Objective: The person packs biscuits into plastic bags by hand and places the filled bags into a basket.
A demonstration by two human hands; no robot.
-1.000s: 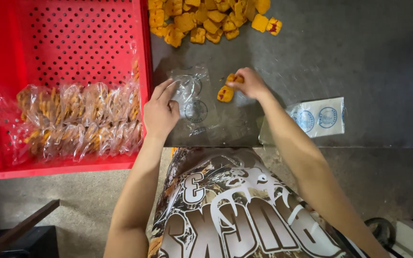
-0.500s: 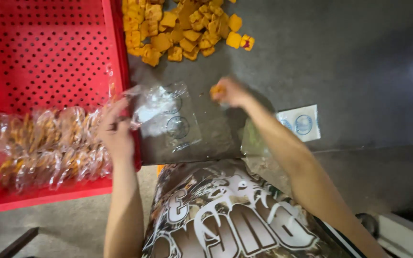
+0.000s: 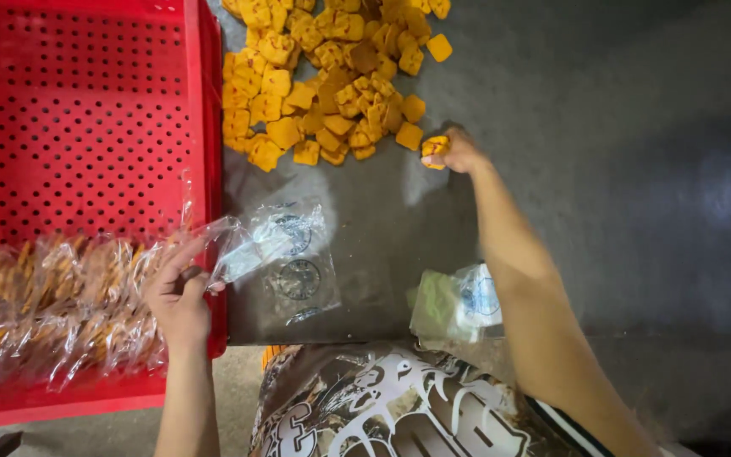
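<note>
My left hand (image 3: 179, 296) pinches the edge of a clear plastic bag (image 3: 277, 245) at the red crate's right wall and lifts it off the dark table. My right hand (image 3: 454, 151) reaches far out, closed on a few yellow-orange square crackers (image 3: 433, 151) at the near right edge of the cracker pile (image 3: 323, 76). The pile spreads over the table's far middle.
A red perforated crate (image 3: 78, 118) stands on the left, holding several filled clear packs of crackers (image 3: 52, 305) at its near end. A small stack of clear bags (image 3: 458, 303) lies near the table's front edge by my right forearm. Grey table (image 3: 636, 169) stretches right.
My right hand has stretched forward to the pile's edge with crackers in it. My left hand has pulled the clear bag leftward toward the crate. The camera has shifted.
</note>
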